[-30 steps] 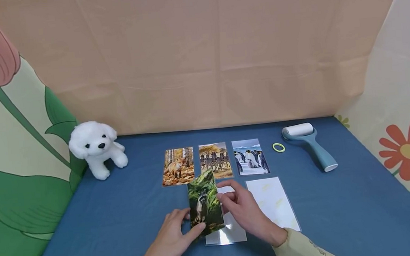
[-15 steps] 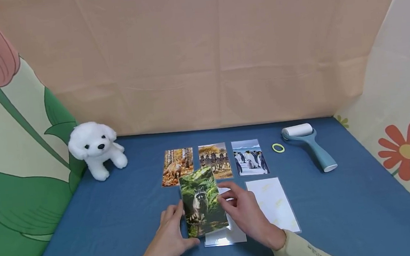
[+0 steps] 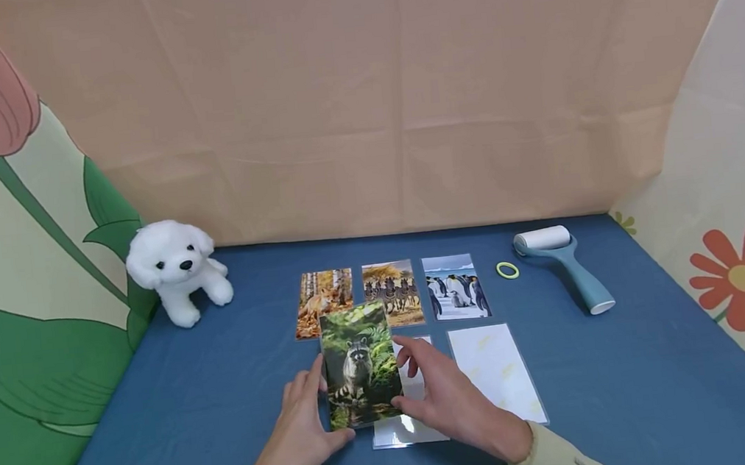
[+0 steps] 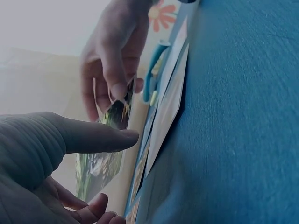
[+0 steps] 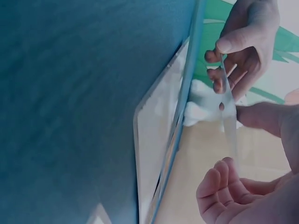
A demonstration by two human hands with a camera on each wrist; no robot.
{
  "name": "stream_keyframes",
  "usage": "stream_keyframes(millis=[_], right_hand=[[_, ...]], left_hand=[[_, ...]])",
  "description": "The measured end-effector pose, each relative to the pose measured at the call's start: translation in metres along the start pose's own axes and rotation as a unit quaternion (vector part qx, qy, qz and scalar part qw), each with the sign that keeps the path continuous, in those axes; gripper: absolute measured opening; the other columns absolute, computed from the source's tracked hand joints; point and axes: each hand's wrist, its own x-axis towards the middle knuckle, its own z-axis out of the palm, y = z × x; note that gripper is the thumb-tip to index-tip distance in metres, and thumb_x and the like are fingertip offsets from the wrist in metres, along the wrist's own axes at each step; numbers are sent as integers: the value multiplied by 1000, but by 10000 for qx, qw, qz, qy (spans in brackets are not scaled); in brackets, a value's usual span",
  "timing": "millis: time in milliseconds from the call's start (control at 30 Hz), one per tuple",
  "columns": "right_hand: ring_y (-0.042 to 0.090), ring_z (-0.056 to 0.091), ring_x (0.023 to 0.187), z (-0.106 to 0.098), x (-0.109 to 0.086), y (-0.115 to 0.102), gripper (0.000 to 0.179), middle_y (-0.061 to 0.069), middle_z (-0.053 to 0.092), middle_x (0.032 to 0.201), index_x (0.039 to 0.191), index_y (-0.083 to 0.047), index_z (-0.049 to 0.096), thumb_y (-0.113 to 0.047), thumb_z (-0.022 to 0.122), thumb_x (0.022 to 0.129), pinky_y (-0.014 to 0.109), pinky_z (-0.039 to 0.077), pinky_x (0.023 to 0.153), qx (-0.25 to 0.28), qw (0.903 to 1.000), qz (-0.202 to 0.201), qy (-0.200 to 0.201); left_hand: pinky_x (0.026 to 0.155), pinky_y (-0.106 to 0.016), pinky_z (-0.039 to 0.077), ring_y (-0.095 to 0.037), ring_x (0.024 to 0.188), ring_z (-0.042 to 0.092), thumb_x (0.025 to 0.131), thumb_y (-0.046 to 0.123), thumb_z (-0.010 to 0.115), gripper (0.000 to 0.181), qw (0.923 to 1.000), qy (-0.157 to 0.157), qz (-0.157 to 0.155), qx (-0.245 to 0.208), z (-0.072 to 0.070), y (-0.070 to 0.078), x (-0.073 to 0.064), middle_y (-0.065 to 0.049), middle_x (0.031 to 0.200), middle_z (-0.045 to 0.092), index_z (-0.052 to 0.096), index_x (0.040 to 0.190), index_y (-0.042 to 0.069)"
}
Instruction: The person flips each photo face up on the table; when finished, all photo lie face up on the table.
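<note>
Blue tabletop (image 3: 227, 393) sits before a tan backdrop (image 3: 361, 100); the raccoon card (image 3: 359, 366) is held up off it, with a glossy sheet (image 3: 393, 436) at the card's five o'clock and the fox card (image 3: 314, 293) at eleven. Left hand (image 3: 299, 422) pinches the nine o'clock edge, and right hand (image 3: 450, 406) grips at four o'clock, both nearly closed on thin stock. Advisable: confine fingertips to the margins and balance both grips, lest the card bow or smudge.

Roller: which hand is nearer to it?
Right. The right hand, at the raccoon card's right edge, is to the left of the roller and closer to the person; the left hand, at the card's left edge, is farther left.
</note>
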Motion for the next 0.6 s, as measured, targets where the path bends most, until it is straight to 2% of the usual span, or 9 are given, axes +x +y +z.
stream_keyframes(millis=[233, 433, 600], right_hand=[[20, 48, 103, -1, -3, 0, 91, 6, 50, 127, 154, -2, 34, -26, 86, 82, 34, 46, 80, -589, 9980, -128, -203], [23, 47, 119, 2, -6, -1, 102, 8, 48, 132, 154, -3, 34, -38, 89, 76, 41, 48, 93, -1120, 9934, -236, -39], [27, 48, 122, 4, -7, -1, 105, 12, 48, 136, 152, -1, 37, -43, 91, 72, 43, 47, 97, -1500, 9881, -336, 106]], left_hand=[[79, -44, 37, -25, 102, 38, 68, 17, 95, 116, 9998, 147, 106, 61, -2, 1, -1, 1, 101, 42, 24, 158, 2], [80, -46, 36, -26, 104, 38, 69, 17, 94, 112, 9999, 99, 39, 68, -1, 0, -1, 0, 100, 42, 27, 156, 2], [79, -47, 36, -26, 102, 39, 70, 16, 94, 107, 10000, 59, -47, 44, -2, 0, -1, -2, 101, 43, 30, 154, 1]])
